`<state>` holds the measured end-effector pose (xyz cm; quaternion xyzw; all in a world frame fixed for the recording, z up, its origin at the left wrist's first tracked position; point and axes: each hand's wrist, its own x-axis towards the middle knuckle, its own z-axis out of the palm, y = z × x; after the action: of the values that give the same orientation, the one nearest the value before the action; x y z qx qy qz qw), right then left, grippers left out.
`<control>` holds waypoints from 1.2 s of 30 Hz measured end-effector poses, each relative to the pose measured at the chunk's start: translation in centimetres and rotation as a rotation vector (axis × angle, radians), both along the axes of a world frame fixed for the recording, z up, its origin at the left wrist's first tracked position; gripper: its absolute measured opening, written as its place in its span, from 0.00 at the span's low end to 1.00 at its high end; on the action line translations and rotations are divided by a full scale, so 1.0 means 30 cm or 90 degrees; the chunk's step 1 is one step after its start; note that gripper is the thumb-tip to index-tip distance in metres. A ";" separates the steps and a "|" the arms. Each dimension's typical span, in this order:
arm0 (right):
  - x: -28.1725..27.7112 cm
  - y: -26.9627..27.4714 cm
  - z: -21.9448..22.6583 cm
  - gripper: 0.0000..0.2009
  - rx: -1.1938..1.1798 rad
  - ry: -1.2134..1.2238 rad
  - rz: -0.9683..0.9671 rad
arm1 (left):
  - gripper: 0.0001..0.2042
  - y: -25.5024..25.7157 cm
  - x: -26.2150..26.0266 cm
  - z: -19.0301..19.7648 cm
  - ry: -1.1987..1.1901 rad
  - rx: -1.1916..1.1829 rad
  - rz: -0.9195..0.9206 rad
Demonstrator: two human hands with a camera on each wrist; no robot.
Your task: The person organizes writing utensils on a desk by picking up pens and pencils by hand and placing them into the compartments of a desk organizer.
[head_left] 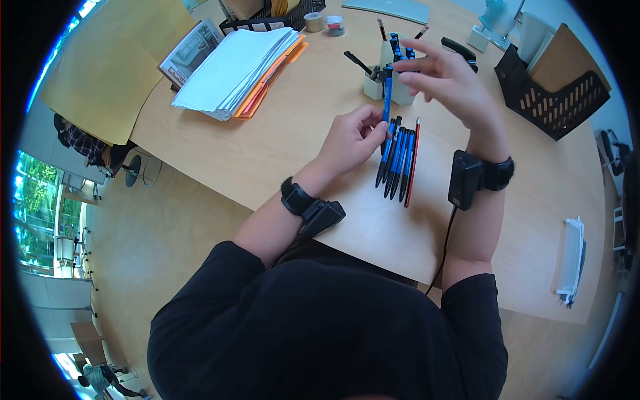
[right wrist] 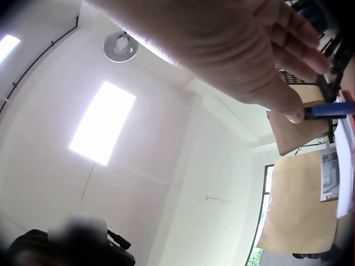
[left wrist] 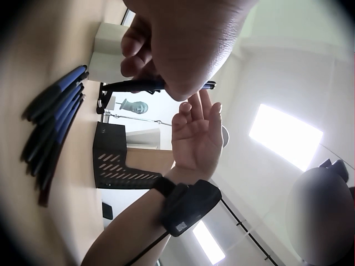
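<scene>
So the blue pen point(head_left: 387, 97) is being held by the left hand point(head_left: 353, 140), its grip closed in a pinch of thumb and curled fingers around the lower part of the barrel, with the upper end left sticking out toward 12 o'clock. The right hand point(head_left: 447, 80) is held up at about 1 o'clock of the pen row, its grip loosely open, fingers spread and thumb brought close to the pen's upper end (whether the two are actually touching can't be told, honestly). All clock directions are taken from the pen row point(head_left: 397, 163) in the head view, by the way. That row is made up of blue-and-black pens laid side by side on the bench point(head_left: 300, 100), just below the left fingers, with a red pencil point(head_left: 413, 163) laid along its 3 o'clock side. At 12 o'clock, the pale pen holder point(head_left: 372, 88) can be seen, with pens and pencils stood in it, partly hidden by the held pen. A paper stack point(head_left: 233, 70) is set at 10 o'clock, a black file rack point(head_left: 553, 107) at 2 o'clock and a flat white packet point(head_left: 571, 260) over at 4 o'clock.
</scene>
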<state>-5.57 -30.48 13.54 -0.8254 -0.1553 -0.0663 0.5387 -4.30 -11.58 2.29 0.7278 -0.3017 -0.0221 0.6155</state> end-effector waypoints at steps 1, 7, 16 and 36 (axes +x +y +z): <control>-0.002 0.016 0.004 0.24 0.000 0.001 0.000 | 0.07 -0.004 -0.007 0.003 0.009 -0.039 -0.026; 0.010 0.017 0.017 0.14 0.022 -0.048 0.077 | 0.08 -0.020 -0.015 -0.001 -0.018 -0.032 0.018; 0.047 -0.054 0.004 0.11 0.127 -0.335 -0.252 | 0.08 -0.029 -0.024 -0.047 -0.082 0.303 0.010; 0.177 -0.142 -0.145 0.09 -0.216 -0.330 -0.412 | 0.11 -0.018 -0.015 -0.053 -0.127 0.501 0.107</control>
<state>-0.27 -34.75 9.19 -0.8644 -0.0274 -0.4095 0.2906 -4.74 -12.11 0.71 0.9281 -0.2680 -0.0150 0.2580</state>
